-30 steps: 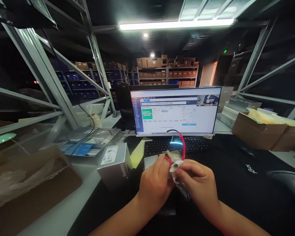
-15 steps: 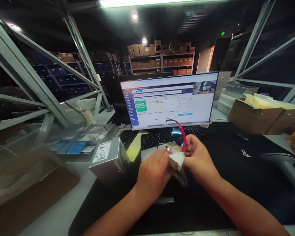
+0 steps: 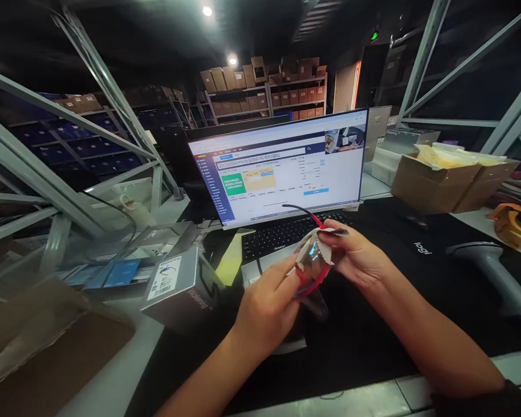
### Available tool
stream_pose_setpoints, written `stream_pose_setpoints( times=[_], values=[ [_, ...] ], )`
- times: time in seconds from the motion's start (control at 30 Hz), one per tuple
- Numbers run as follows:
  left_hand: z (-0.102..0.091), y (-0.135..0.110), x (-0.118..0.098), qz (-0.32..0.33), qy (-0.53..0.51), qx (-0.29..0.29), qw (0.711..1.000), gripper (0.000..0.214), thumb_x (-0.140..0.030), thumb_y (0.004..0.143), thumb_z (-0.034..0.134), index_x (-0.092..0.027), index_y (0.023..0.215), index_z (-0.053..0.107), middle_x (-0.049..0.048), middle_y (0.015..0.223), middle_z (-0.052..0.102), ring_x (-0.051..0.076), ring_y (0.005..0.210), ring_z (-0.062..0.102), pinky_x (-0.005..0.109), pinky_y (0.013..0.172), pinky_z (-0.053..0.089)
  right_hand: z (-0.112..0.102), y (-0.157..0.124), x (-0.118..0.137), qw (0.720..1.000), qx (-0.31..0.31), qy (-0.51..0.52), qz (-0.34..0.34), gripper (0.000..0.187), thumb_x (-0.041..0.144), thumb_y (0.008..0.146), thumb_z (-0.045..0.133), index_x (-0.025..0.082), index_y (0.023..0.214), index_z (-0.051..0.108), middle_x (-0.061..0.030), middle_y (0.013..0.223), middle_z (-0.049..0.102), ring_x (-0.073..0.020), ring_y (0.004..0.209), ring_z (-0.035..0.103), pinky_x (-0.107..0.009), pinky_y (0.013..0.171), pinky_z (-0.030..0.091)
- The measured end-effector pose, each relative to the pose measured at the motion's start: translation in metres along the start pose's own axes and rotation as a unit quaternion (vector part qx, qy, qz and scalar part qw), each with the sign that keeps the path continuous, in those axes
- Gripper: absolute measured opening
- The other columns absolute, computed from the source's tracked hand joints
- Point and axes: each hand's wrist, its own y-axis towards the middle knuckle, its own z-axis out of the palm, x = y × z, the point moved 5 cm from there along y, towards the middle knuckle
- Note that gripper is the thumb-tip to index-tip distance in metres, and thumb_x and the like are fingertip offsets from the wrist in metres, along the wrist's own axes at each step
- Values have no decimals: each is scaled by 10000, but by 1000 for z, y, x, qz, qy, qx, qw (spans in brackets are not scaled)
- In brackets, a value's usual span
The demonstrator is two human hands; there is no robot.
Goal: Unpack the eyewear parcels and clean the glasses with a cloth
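Red-framed glasses (image 3: 316, 284) with shiny lenses and a black-tipped temple arm are held between both hands, over the desk in front of the keyboard. My left hand (image 3: 267, 304) is closed on the left side of the frame. With my right hand (image 3: 358, 255) I pinch a pale cloth with zigzag edges (image 3: 325, 249) against the glasses near the temple hinge. The cloth partly covers a lens. Behind my left hand lies an open grey box (image 3: 249, 273), mostly hidden. A silver printed carton (image 3: 178, 284) stands to the left.
A monitor (image 3: 282, 174) stands behind the keyboard (image 3: 264, 240). Yellow paper (image 3: 231, 260) lies beside the carton. On the right are a barcode scanner (image 3: 495, 272), a tape dispenser (image 3: 510, 226) and a cardboard box of yellow envelopes (image 3: 434, 182). An open cardboard box (image 3: 69, 359) is at lower left.
The glasses have turned: the red frame's curve now faces down and a lens shows under the cloth. My right hand has shifted slightly up. The whole view has swung a little.
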Motion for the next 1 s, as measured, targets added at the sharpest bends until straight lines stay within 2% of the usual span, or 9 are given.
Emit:
stream_pose_setpoints(
  times=[0.13, 0.27, 0.37, 0.47, 0.67, 0.77, 0.87, 0.93, 1.0],
  values=[
    [-2, 0, -3, 24, 16, 12, 1000, 491, 14, 823, 525, -169, 1275, 576, 147, 1309, 637, 249, 1227, 617, 354, 1002, 568, -1, 1, -1, 1000, 13, 8, 26, 442, 257, 487, 946, 204, 708, 567, 65, 615, 627, -103, 531, 572, -231, 529, 485],
    [0, -5, 0, -8, 4, 11, 1000, 506, 2, 830, 545, -183, 1301, 555, 139, 1302, 637, 251, 1232, 610, 368, 1030, 546, 7, -6, -8, 999, 25, 17, 45, 448, 247, 480, 937, 191, 725, 566, 46, 661, 669, -102, 561, 592, -217, 547, 478],
    [1, -9, 7, -64, -15, -11, 998, 457, -23, 844, 560, -183, 1272, 563, 123, 1239, 658, 240, 1207, 621, 345, 1008, 551, 18, -14, -21, 999, 38, 3, 17, 498, 189, 477, 916, 211, 755, 503, 40, 717, 702, -123, 597, 621, -219, 549, 473],
    [0, -12, 14, -102, -25, -35, 994, 409, -51, 865, 569, -184, 1251, 571, 112, 1228, 657, 227, 1177, 632, 326, 982, 556, 28, -21, -35, 998, 49, -8, -28, 525, 118, 479, 880, 232, 764, 454, 89, 646, 647, -111, 578, 581, -205, 554, 454],
    [-5, -12, 14, -96, 11, -60, 994, 400, -53, 859, 544, -187, 1234, 583, 120, 1249, 646, 250, 1227, 615, 385, 1041, 530, 37, -34, -49, 984, 40, -138, -109, 412, 75, 539, 805, 225, 717, 466, 63, 698, 604, -136, 691, 592, -247, 692, 497],
    [-6, -11, 12, -114, 18, -62, 991, 377, -85, 862, 573, -194, 1222, 586, 125, 1291, 638, 251, 1249, 606, 383, 1042, 531, 37, -29, -52, 985, 71, -135, -75, 437, 93, 516, 830, 222, 715, 464, 73, 663, 581, -124, 648, 576, -240, 661, 495],
    [-8, -8, 16, -143, 21, -24, 989, 501, -171, 800, 705, -184, 1278, 556, 141, 1308, 631, 282, 1245, 605, 419, 1027, 545, 31, -17, -42, 991, 103, -76, -42, 489, 152, 512, 863, 226, 700, 418, 93, 607, 563, -84, 528, 510, -192, 522, 432],
    [-13, -6, 21, -152, 34, 18, 988, 576, -219, 756, 769, -204, 1294, 564, 143, 1389, 583, 311, 1275, 579, 467, 1039, 535, 20, -9, -23, 991, 79, -66, -81, 481, 194, 552, 858, 226, 686, 397, 91, 591, 571, -75, 492, 496, -177, 475, 400],
    [-25, -4, 24, -137, 56, 12, 989, 420, -214, 795, 742, -222, 1198, 626, 121, 1390, 593, 306, 1273, 581, 488, 1047, 523, 10, -6, -2, 985, 63, -103, -125, 441, 202, 585, 838, 223, 674, 407, 86, 571, 573, -80, 478, 505, -180, 462, 398]
  ],
)
